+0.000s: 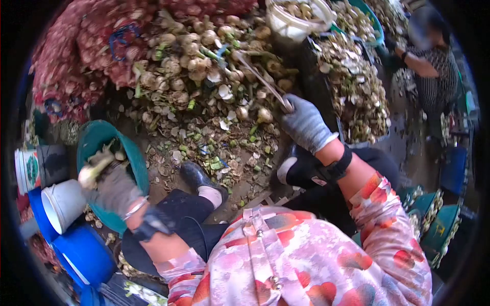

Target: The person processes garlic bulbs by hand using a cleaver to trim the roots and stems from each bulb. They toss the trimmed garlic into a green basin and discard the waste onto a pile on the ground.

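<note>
My gloved left hand (116, 189), smeared by motion, is over the near side of a green bucket (141, 160). A pale garlic bulb (90, 176) with its stem sticks out from its fingers, which look closed on it. My right hand (306, 124), in a grey glove, is wrapped round the handle of a long, narrow knife (261, 79). The blade points up and to the left, over the large heap of garlic (199, 64). Cut stems and loose skins (217, 153) litter the floor in front of my boots.
Red mesh sacks (87, 51) lie at the upper left. A crate (357, 92) full of garlic and a white bucket (298, 23) stand at the upper right. Blue and white buckets (87, 252) crowd the left side. Another person (431, 66) works at the far right.
</note>
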